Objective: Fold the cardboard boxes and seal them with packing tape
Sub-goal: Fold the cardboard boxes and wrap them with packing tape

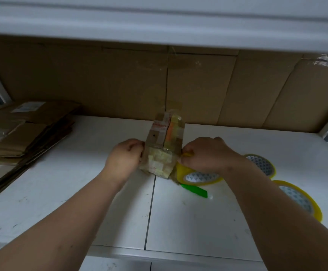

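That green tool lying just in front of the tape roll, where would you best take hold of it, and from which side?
Take the green tool by its near-right end, coming from above and the right. It lies flat on the white table, so fingers can pinch its long edges. Its far-left end tucks under the tape roll that the right hand holds, beside the small box.

Your left hand [125,155] covers the left side of the box [164,145], and its fingertips are tucked out of sight behind the edge, so the grip there cannot be read. Your right hand [208,153] hides the near part of the tape roll [196,176] and the start of the yellow strip at your fingers, while the roll itself masks one end of the green tool [195,189]. The flat cardboard stack [22,133] runs off the left edge, and print on the box's old labels is too blurred to read.
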Demonstrator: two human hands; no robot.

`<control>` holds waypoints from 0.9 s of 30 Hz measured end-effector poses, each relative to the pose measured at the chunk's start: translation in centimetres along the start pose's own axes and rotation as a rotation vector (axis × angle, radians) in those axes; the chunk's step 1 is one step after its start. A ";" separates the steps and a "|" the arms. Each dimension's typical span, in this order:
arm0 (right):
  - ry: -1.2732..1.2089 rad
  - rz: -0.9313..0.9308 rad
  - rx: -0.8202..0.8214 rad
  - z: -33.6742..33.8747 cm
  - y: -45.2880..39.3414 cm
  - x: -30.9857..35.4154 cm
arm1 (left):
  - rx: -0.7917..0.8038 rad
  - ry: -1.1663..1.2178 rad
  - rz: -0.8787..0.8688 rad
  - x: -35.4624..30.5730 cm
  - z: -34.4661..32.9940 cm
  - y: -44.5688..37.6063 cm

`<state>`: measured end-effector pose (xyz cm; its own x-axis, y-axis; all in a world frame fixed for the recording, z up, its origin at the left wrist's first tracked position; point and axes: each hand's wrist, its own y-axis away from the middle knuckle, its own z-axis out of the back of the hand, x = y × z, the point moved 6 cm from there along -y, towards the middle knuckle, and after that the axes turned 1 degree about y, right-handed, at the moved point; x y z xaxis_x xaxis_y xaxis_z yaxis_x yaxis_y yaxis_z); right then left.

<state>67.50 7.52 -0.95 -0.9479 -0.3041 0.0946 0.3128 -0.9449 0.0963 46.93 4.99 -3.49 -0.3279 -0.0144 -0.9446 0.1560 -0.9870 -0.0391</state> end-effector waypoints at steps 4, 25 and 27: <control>-0.019 0.034 -0.018 0.0 0.5 1.4 | 0.005 -0.147 -0.047 -0.9 1.8 1.0; 0.089 0.026 -0.142 -4.0 4.8 8.1 | 0.069 -0.654 -0.461 3.6 5.7 6.8; 0.126 -0.002 -0.151 -4.0 4.8 8.3 | 0.079 -0.631 -0.468 3.7 5.8 6.5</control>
<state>60.85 -0.02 -3.66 -0.9515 -0.3061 -0.0312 0.3074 -0.9500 -0.0547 41.36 -2.44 -5.31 -0.8136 0.3402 -0.4715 -0.1877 -0.9212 -0.3407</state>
